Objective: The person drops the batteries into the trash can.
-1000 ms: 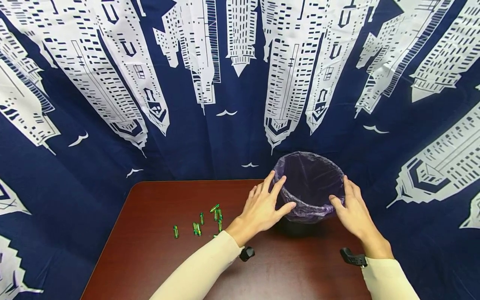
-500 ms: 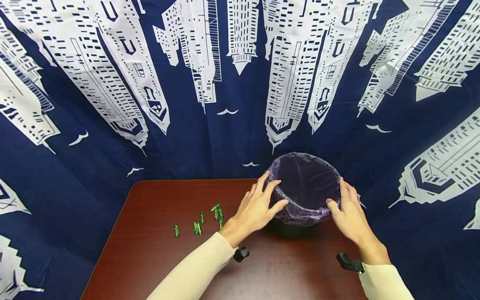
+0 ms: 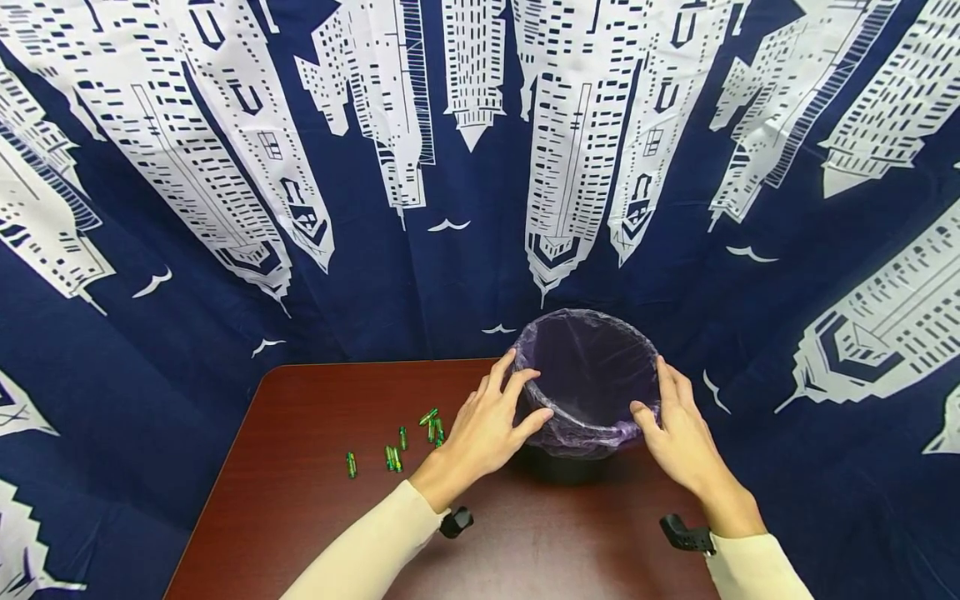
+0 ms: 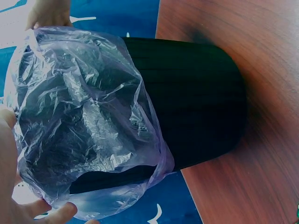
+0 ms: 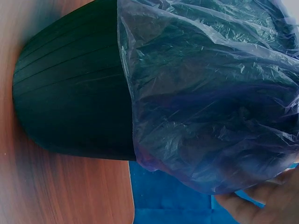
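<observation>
A dark trash bin stands upright on the table, its mouth lined with a thin purple plastic bag. The bag's edge is folded down over the outside of the rim, wrinkled and partly see-through. My left hand holds the left side of the lined rim, fingers spread along it and thumb toward the front. On the opposite side, my right hand holds the rim with its thumb at the front edge and fingers along the outside. In the right wrist view, the fingers are partly hidden behind the bag.
Several small green-and-gold batteries lie scattered on the reddish-brown table, left of the bin; my left forearm passes close to them. A dark blue curtain printed with white buildings hangs right behind the table.
Both hands have shifted left together with the lined bin, and slightly toward me. The batteries stay where they were, though my left arm now covers more of them.
</observation>
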`<move>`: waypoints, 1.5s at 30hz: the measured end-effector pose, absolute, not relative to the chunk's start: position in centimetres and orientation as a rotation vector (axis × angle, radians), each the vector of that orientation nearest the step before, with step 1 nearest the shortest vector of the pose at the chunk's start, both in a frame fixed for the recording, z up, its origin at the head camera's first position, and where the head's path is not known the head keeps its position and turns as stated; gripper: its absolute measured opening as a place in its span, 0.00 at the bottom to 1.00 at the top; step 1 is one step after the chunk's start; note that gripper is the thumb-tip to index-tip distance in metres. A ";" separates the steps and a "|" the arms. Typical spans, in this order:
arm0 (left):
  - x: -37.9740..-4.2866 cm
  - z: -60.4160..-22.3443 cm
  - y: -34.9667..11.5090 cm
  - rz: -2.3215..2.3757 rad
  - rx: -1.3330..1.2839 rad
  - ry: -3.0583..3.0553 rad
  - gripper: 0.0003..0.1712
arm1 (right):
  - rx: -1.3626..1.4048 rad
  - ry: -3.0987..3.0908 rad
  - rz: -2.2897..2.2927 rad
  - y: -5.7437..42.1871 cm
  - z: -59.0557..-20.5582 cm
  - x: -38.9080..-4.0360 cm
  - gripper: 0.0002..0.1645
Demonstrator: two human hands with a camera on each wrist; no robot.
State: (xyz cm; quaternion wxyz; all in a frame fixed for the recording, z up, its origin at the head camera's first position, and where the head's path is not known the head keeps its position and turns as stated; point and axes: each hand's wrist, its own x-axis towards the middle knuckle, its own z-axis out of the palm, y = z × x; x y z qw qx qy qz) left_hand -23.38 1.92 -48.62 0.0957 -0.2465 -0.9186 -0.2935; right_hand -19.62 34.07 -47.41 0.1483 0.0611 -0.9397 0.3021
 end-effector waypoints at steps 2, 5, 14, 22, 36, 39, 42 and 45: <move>-23.2 -48.6 1.5 -0.881 -0.727 -2.717 0.39 | 0.183 -2.707 0.869 33.8 -47.4 -19.5 0.56; -22.9 -48.8 1.0 -0.888 -0.725 -2.701 0.39 | 0.194 -2.711 0.885 33.3 -47.4 -19.4 0.56; -21.5 -49.3 -0.8 -0.876 -0.689 -2.681 0.38 | 0.208 -2.748 0.873 31.6 -47.6 -18.6 0.57; -20.8 -49.6 -2.2 -0.893 -0.668 -2.687 0.38 | 0.224 -2.722 0.897 30.1 -47.7 -18.1 0.56; -19.8 -49.4 -4.0 -0.856 -0.656 -2.635 0.38 | 0.259 -2.715 0.924 28.6 -47.7 -17.8 0.57; -19.7 -49.4 -4.0 -0.853 -0.659 -2.625 0.38 | 0.254 -2.728 0.914 28.7 -47.6 -17.7 0.57; -19.6 -49.4 -3.9 -0.855 -0.664 -2.633 0.38 | 0.245 -2.746 0.895 28.9 -47.6 -17.7 0.57; -19.6 -49.4 -3.8 -0.866 -0.667 -2.633 0.38 | 0.247 -2.756 0.867 29.2 -47.5 -17.8 0.56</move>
